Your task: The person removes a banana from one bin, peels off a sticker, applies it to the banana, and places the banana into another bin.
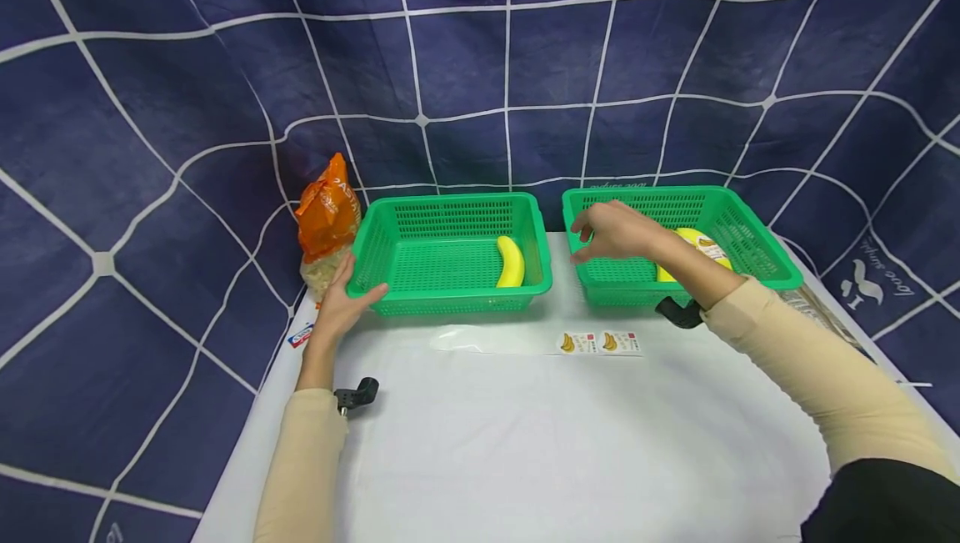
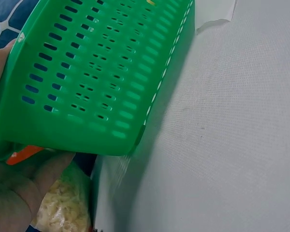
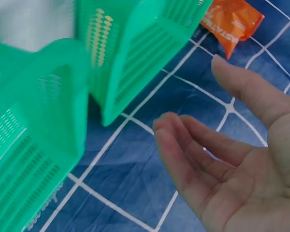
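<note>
My left hand (image 1: 340, 303) touches the left front corner of a green plastic basket (image 1: 450, 303), its thumb spread away from the straight fingers. In the left wrist view the palm and thumb (image 2: 53, 174) lie against that basket's rim. A yellow banana (image 1: 512, 263) lies inside it, on the right. Above the left end of a second green basket (image 1: 757, 234) hovers my right hand (image 1: 617, 230), fingers loosely bent and holding nothing. In that basket sits a yellow item with a printed label (image 1: 703, 244), partly hidden by my forearm.
An orange pasta bag (image 1: 328, 208) stands left of the first basket. A strip with banana-picture stickers (image 1: 600, 344) lies flat before the baskets on the white table (image 1: 570, 451). A blue white-lined cloth (image 1: 555, 59) hangs behind. Clear packaging (image 1: 821, 309) lies at the right.
</note>
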Available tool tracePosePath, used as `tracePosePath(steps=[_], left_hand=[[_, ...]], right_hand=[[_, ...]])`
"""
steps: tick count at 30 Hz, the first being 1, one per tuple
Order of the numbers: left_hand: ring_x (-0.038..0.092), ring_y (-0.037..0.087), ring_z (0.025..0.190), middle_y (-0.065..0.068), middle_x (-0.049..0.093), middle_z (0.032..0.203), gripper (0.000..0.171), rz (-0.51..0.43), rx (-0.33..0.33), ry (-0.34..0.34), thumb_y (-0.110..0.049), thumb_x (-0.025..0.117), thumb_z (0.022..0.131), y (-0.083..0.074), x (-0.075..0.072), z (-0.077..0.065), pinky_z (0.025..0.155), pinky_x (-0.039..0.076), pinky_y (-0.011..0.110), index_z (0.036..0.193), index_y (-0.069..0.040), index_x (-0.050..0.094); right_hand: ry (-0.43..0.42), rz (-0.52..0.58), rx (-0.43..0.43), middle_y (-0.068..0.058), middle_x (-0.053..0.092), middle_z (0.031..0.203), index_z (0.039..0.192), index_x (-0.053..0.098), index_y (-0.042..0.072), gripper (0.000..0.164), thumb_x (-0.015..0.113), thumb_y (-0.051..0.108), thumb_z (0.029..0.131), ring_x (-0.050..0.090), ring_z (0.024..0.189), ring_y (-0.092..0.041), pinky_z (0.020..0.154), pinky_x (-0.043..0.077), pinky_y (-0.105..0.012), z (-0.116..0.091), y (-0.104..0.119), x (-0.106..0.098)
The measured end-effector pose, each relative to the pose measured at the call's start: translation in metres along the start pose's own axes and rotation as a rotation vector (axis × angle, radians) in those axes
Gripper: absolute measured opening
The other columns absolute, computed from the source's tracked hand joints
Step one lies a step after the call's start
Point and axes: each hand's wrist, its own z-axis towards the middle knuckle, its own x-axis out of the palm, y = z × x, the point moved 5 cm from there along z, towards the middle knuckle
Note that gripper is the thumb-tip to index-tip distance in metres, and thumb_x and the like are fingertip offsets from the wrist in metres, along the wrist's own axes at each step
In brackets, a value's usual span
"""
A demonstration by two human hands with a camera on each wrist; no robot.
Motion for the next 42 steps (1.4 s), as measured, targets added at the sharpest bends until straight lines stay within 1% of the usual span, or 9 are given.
tracePosePath(steps=[7,14,19,25,30,33,36,39,42], left_hand=[[0.000,0.028,0.153,-0.001,-0.001,0.166,0.100,-0.005,0.012,-0.008,-0.041,0.073,0.086,0.001,-0.002,0.002,0.122,0.007,0.056,0.157,-0.013,0.008],[0.000,0.027,0.153,-0.003,0.000,0.166,0.100,-0.033,0.012,-0.020,-0.040,0.073,0.086,0.003,0.001,0.001,0.123,0.007,0.054,0.157,-0.013,0.009],[-0.001,0.027,0.153,-0.002,0.000,0.166,0.100,-0.042,0.008,-0.019,-0.039,0.073,0.086,0.003,0.002,0.000,0.123,0.006,0.054,0.157,-0.013,0.008],[0.001,0.027,0.153,0.000,0.003,0.166,0.098,-0.042,0.013,-0.033,-0.036,0.074,0.086,0.001,0.001,0.001,0.123,0.007,0.054,0.157,-0.012,0.010],[0.004,0.025,0.153,-0.003,0.006,0.166,0.098,-0.045,0.013,-0.046,-0.038,0.075,0.084,0.000,0.002,0.004,0.123,0.009,0.054,0.157,-0.015,0.014],[0.005,0.025,0.153,-0.003,0.007,0.166,0.097,-0.055,0.015,-0.054,-0.035,0.076,0.084,0.000,0.002,0.004,0.123,0.009,0.054,0.157,-0.015,0.016],[0.005,0.026,0.153,-0.002,0.008,0.166,0.096,-0.057,0.008,-0.058,-0.033,0.076,0.084,0.001,0.002,0.003,0.123,0.009,0.055,0.157,-0.016,0.017],[0.005,0.026,0.153,-0.003,0.007,0.166,0.096,-0.048,0.004,-0.055,-0.034,0.076,0.084,0.004,0.001,0.002,0.123,0.009,0.056,0.157,-0.017,0.017],[0.005,0.026,0.153,-0.004,0.007,0.166,0.096,-0.043,0.007,-0.055,-0.035,0.076,0.084,0.005,0.001,0.002,0.122,0.009,0.056,0.157,-0.018,0.017]], right_hand=[[0.047,0.110,-0.062,-0.010,0.070,0.109,0.125,0.063,0.002,0.052,0.076,0.029,0.083,0.064,0.098,-0.022,0.086,0.052,-0.039,0.028,0.019,-0.006],[0.073,0.139,-0.081,-0.007,0.070,0.104,0.125,0.064,0.003,0.052,0.077,0.029,0.082,0.061,0.089,-0.019,0.077,0.051,-0.033,0.065,0.032,-0.004],[0.110,0.167,-0.065,-0.013,0.068,0.116,0.128,0.062,0.003,0.055,0.076,0.030,0.083,0.062,0.100,-0.025,0.086,0.052,-0.037,0.093,0.032,0.006],[0.162,0.314,-0.021,-0.021,0.063,0.128,0.134,0.055,-0.001,0.059,0.074,0.027,0.086,0.062,0.112,-0.036,0.097,0.052,-0.044,0.122,0.029,0.016],[0.156,0.372,0.046,-0.023,0.056,0.137,0.135,0.054,-0.003,0.057,0.073,0.024,0.088,0.065,0.103,-0.027,0.099,0.052,-0.042,0.141,0.020,0.025],[0.136,0.382,0.089,-0.021,0.061,0.127,0.134,0.055,-0.003,0.058,0.074,0.025,0.087,0.064,0.083,-0.016,0.097,0.053,-0.041,0.153,0.016,0.031],[0.115,0.393,0.122,-0.010,0.066,0.099,0.121,0.064,0.000,0.047,0.076,0.026,0.085,0.055,0.066,-0.010,0.088,0.056,-0.035,0.165,0.013,0.036],[0.099,0.385,0.156,0.003,0.053,0.067,0.087,0.068,0.005,0.025,0.077,0.028,0.084,0.047,0.053,-0.008,0.070,0.054,-0.027,0.178,0.010,0.043],[0.111,0.375,0.216,0.005,0.041,0.054,0.074,0.051,0.010,0.032,0.077,0.027,0.083,0.042,0.048,-0.007,0.062,0.049,-0.024,0.188,0.007,0.050]])
